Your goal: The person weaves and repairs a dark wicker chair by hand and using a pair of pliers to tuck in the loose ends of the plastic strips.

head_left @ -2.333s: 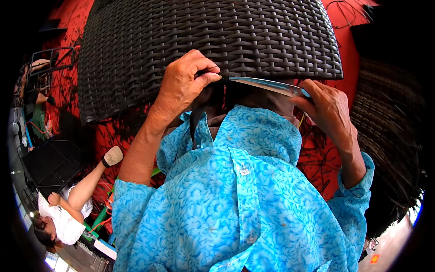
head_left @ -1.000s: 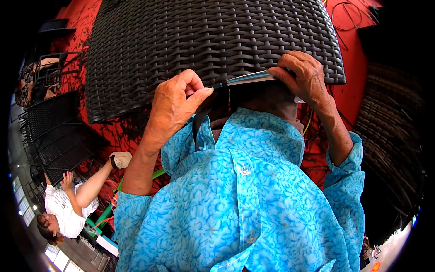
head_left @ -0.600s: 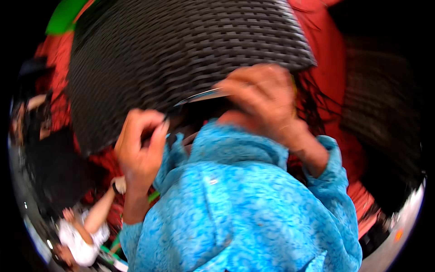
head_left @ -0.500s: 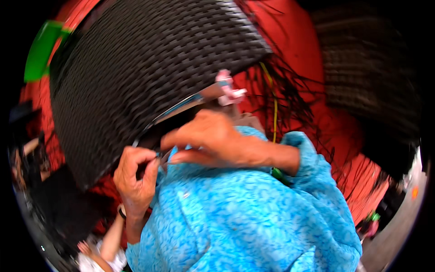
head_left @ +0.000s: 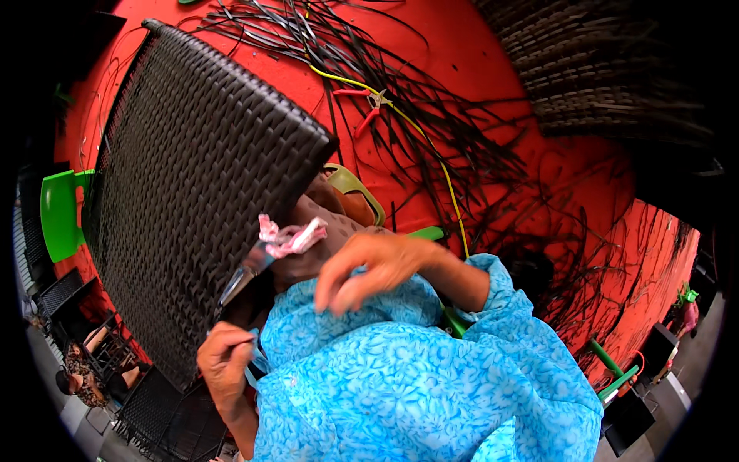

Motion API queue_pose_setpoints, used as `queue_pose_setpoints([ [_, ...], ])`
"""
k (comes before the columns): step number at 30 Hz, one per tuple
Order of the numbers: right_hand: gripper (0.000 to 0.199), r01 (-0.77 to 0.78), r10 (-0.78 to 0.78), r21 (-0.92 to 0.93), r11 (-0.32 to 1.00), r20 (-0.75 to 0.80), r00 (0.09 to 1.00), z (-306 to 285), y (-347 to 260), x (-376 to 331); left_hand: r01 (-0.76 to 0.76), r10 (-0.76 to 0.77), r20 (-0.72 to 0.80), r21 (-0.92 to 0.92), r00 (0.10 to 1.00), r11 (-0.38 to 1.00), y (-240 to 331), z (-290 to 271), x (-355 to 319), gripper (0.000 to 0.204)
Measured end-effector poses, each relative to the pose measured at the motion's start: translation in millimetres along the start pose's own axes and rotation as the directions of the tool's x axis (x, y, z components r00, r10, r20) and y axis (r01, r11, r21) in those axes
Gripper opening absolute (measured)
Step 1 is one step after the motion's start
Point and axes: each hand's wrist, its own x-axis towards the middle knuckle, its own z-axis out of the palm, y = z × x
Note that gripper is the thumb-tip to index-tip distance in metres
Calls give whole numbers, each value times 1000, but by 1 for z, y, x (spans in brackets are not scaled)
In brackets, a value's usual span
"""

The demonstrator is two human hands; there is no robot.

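Black woven panel [head_left: 192, 192] is tilted at left, over the red floor [head_left: 493, 85]. Left hand [head_left: 225, 363] is pinched on a strand at its lower edge. Right hand [head_left: 368, 269], fingers loosely apart, holds nothing, beside a pink-wrapped blade [head_left: 269, 254].

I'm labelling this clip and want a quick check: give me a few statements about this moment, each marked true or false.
1. The woven panel is black. True.
2. The floor is blue. False: it is red.
3. Red-handled pliers lie among loose strands on the floor. True.
4. The right hand grips the pliers. False: it hovers over the blue shirt, fingers spread.
5. The left hand is at the panel's lower edge. True.
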Motion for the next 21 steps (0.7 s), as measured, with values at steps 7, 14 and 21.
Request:
queue_pose_setpoints([
  [7, 19, 194, 314, 403, 894, -875, 370, -183, 123, 6, 146, -253, -358, -300, 899, 943, -20, -40, 0, 10],
  [14, 21, 1, 389, 390, 921, -920, -53, -308, 205, 49, 231, -377, -406, -365, 832, 902, -27, -42, -12, 11],
  [21, 35, -558, 72, 313, 768, -909, -411, -361, 247, 60, 261, -450, -437, -426, 779, 866, -29, -44, -16, 9],
])
